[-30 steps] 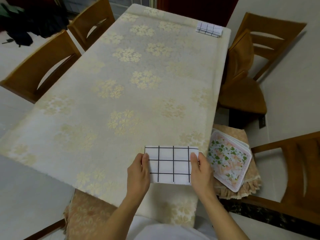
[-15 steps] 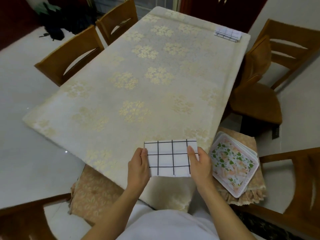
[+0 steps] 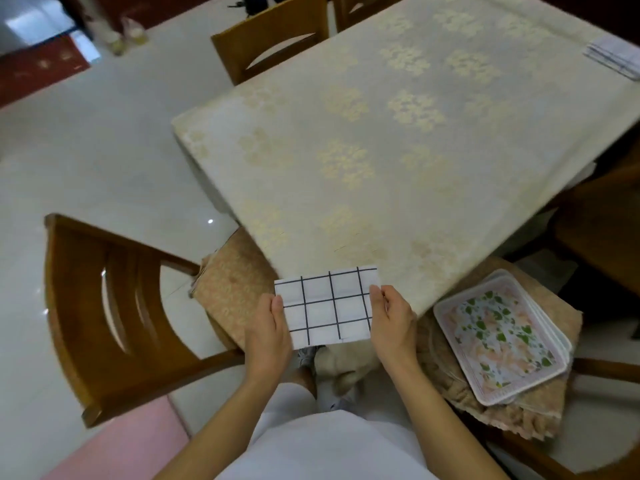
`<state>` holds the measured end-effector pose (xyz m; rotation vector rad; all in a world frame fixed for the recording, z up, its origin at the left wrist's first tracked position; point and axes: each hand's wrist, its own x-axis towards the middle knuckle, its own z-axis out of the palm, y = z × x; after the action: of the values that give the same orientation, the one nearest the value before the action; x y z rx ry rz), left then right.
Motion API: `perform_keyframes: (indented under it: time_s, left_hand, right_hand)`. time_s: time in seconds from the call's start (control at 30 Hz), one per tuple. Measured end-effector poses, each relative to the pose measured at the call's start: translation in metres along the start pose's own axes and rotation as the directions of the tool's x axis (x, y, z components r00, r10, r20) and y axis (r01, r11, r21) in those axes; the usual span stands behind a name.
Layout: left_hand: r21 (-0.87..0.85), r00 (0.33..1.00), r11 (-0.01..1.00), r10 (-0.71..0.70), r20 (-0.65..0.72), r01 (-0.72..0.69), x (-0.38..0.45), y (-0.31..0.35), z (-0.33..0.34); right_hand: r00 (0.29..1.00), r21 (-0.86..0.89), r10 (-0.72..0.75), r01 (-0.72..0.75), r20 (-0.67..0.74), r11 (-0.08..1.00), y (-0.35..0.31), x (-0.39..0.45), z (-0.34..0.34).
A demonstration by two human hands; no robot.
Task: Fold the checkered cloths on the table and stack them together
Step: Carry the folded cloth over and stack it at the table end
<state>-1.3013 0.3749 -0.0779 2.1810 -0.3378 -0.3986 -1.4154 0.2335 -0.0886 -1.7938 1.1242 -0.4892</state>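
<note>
We have both forearms entering from the bottom of the frame and converging toward the lower centre, bare to the elbow. Our left hand sits just left of centre, back of the hand toward the camera, thumb lying along the top and fingers curled underneath, pinching the left edge of the folded checkered cloth. Our right hand mirrors it just right of centre, thumb on top, fingers tucked below, gripping the cloth's right edge. Both wrists are nearly straight, the hands level with each other and apart by the cloth's width.
</note>
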Motion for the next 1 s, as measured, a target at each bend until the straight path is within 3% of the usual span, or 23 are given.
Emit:
perform_keyframes:
  time_s: [0.27,0.57,1.0]
  left_hand:
    - [-0.026,0.970,0.982,-0.188,-0.156,0.186,-0.033,-0.040,-0.051]
    - [-0.017,0.918,0.968,-0.241,-0.315,0.249,-0.030,-0.070,-0.114]
    - [-0.113,0.882,0.962,-0.272,-0.385,0.247,0.005,-0.164,-0.278]
  right_hand:
    - [0.971,-0.007,-0.095,0.099,0.219,0.995,-0.029,-0.027,0.042]
    - [0.919,0.063,-0.177,0.166,0.353,0.984,-0.083,-0.050,0.097]
    - [0.887,0.034,-0.216,0.221,0.408,0.975,-0.172,-0.118,0.254]
